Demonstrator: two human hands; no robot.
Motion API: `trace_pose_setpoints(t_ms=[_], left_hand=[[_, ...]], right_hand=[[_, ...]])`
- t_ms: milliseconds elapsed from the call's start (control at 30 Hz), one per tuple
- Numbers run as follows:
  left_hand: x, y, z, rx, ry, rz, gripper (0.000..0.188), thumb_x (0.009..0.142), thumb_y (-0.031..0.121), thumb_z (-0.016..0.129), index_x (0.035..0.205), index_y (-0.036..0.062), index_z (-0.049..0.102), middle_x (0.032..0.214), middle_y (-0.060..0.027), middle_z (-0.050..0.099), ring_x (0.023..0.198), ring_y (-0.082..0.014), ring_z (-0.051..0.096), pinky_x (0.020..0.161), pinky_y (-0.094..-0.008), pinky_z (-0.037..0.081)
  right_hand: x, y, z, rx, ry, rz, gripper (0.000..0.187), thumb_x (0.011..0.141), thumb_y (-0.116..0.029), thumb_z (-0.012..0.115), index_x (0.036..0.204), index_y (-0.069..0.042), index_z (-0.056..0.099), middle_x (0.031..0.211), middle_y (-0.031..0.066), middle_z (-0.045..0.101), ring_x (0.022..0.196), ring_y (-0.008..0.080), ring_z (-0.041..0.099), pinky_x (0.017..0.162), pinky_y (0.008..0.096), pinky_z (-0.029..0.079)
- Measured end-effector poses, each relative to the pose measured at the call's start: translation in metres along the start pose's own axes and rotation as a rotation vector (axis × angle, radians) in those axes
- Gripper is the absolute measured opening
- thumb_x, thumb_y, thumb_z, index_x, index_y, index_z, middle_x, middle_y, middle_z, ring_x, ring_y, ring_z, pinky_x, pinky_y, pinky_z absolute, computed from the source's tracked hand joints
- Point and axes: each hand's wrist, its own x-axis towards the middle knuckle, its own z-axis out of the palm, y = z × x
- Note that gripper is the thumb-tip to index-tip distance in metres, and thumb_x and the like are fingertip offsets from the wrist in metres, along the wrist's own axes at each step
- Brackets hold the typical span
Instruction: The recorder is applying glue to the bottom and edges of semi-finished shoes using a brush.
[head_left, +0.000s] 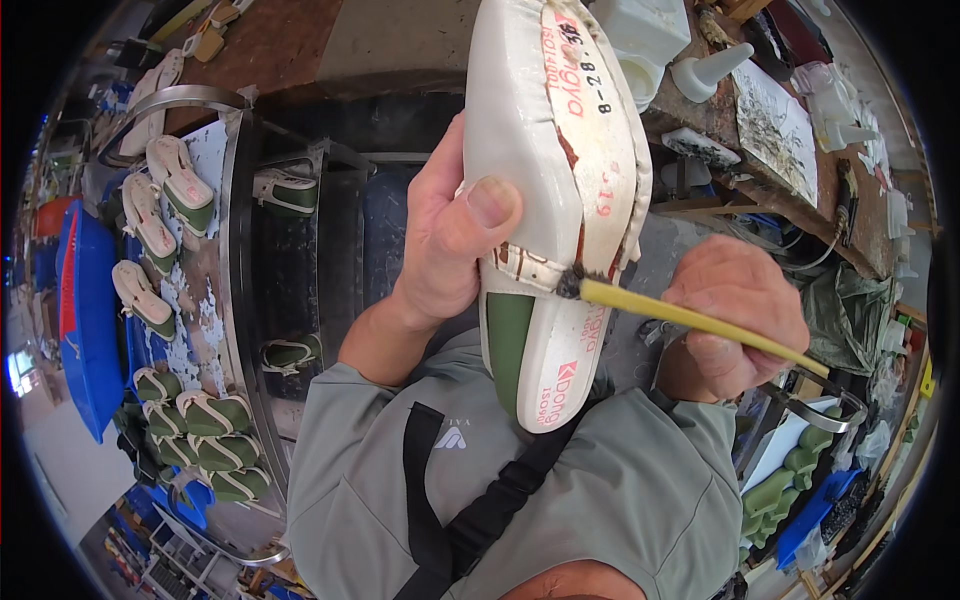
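My left hand [445,225] grips an unfinished shoe [510,130], with the thumb lying across its white upper. Its underside faces up, showing a pale insole with red print and the upper's gathered edge folded over it. A green-sided last with a pale bottom shows at the end near my chest. My right hand [740,315] is closed round the yellow handle of a brush [670,312]. The dark bristles touch the shoe's folded edge near its middle, by a brown-spotted strip.
On my left a metal-framed rack [235,200] carries several similar shoes [180,185] and green lasts. Beyond it stands a blue bin [90,330]. A cluttered bench [790,190] at far right holds a white container [640,35] and a nozzle bottle [712,72]. More green pieces [775,490] lie lower right.
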Motion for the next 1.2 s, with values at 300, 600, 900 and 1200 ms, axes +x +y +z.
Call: trace_pose_setpoints(t_ms=[300,600,900,1200], left_hand=[[0.003,0.002,0.010,0.014,0.071,0.037,0.062,0.083,0.034,0.059,0.127,-0.0029,0.040,0.114,-0.0138,0.056,0.102,-0.0181,0.057,0.087,-0.0303,0.046],[0.004,0.003,0.006,0.086,0.108,0.042,0.060,0.085,0.036,0.058,0.127,-0.0026,0.040,0.113,-0.0122,0.056,0.100,-0.0163,0.056,0.087,-0.0291,0.045],[0.010,0.002,0.013,0.098,0.113,0.196,0.053,0.087,0.037,0.054,0.121,-0.0022,0.041,0.111,-0.0126,0.055,0.098,-0.0161,0.055,0.087,-0.0301,0.044],[0.009,-0.006,0.008,0.244,0.266,0.491,0.038,0.097,0.034,0.035,0.097,-0.0007,0.050,0.100,-0.0121,0.057,0.091,-0.0148,0.055,0.081,-0.0320,0.045]], right_hand=[[0.016,-0.006,0.000,-0.040,0.178,0.274,0.012,0.070,0.000,0.066,0.080,0.007,0.066,0.070,0.0156,0.064,0.047,0.0212,0.054,0.044,0.0304,0.043],[0.004,0.002,-0.002,-0.044,-0.033,-0.029,0.022,0.067,-0.004,0.071,0.084,0.009,0.063,0.071,0.0170,0.065,0.053,0.0235,0.060,0.044,0.0305,0.047],[0.026,0.006,-0.007,-0.175,-0.023,0.038,0.022,0.080,-0.011,0.057,0.090,0.009,0.059,0.068,0.0174,0.058,0.050,0.0209,0.051,0.045,0.0318,0.037],[0.017,-0.003,0.007,-0.337,-0.023,-0.210,0.022,0.071,-0.009,0.073,0.083,0.005,0.062,0.071,0.0127,0.063,0.054,0.0173,0.058,0.045,0.0261,0.044]])
